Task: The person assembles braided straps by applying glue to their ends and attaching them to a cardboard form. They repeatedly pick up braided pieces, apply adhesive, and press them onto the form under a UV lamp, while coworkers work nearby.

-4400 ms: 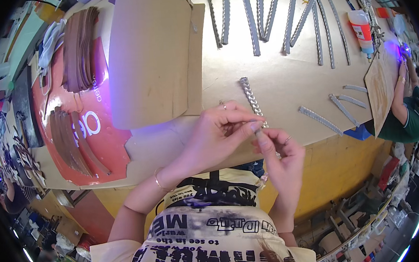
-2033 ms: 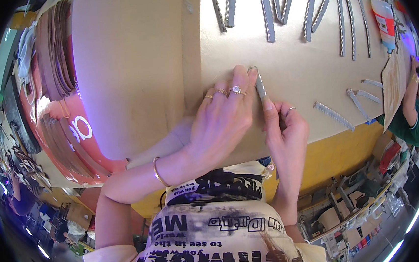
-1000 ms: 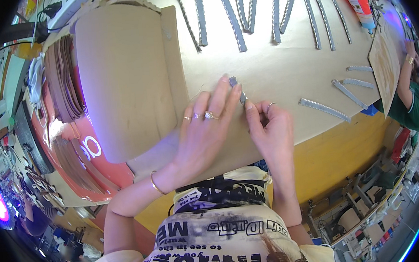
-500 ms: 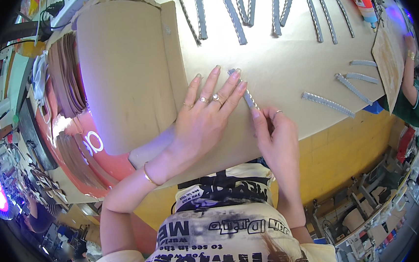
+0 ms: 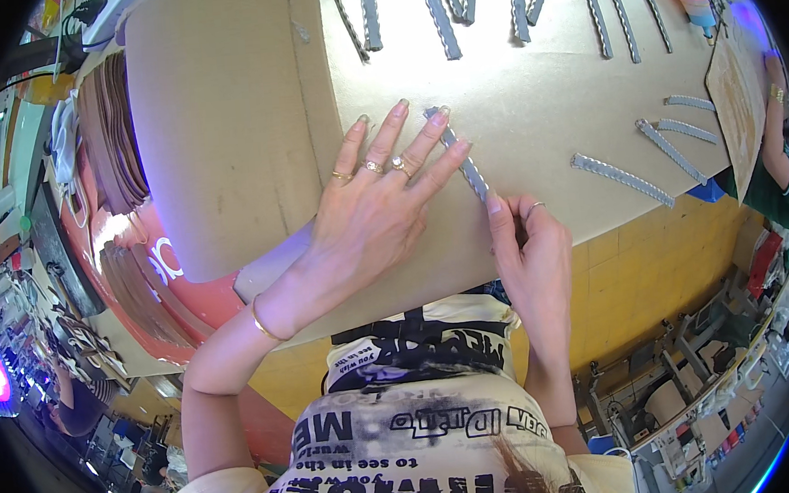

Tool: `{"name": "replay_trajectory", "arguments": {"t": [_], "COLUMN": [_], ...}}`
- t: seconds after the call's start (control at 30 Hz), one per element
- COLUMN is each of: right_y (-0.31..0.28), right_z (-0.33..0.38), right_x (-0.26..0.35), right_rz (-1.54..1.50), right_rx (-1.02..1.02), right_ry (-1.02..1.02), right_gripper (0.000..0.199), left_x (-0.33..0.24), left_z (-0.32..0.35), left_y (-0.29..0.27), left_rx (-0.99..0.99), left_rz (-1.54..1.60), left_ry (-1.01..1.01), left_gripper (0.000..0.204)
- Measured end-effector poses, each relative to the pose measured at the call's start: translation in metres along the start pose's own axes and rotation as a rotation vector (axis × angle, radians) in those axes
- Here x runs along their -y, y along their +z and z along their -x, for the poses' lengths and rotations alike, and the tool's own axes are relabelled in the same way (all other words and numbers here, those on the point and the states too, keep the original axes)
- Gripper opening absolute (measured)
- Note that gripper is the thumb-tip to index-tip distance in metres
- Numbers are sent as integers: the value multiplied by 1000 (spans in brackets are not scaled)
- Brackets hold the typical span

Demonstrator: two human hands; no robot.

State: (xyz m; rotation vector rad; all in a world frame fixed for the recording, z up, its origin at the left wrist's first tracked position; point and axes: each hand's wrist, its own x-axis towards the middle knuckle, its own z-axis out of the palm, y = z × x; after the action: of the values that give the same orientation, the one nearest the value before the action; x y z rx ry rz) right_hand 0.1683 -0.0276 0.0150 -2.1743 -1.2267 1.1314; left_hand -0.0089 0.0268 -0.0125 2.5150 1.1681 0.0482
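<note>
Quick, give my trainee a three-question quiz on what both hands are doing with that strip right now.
1. True or false: the left hand lies flat, fingers spread, on the strip.
2. Where does the right hand touch the strip? A) far end B) near end C) nowhere
3. The strip lies on a sheet of ____.

Key: 1 true; 2 B; 3 cardboard.
</note>
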Motion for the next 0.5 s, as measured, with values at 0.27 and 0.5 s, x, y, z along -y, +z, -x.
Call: {"name": "replay_trajectory", "arguments": {"t": [0.27, 0.5], "right_y": [1, 7], "right_z": [0, 1], "right_x": [-2, -3], "right_rz": [14, 0], "right_rx": [-3, -51], "right_ry": [12, -32], "right_gripper": [28, 27], "left_x": [1, -3], "left_z": [0, 1], "left_y": [-1, -2], "left_rx": [28, 32], "left_rz": [10, 49], "left_ry": [60, 85], "left_gripper": [68, 65]}}
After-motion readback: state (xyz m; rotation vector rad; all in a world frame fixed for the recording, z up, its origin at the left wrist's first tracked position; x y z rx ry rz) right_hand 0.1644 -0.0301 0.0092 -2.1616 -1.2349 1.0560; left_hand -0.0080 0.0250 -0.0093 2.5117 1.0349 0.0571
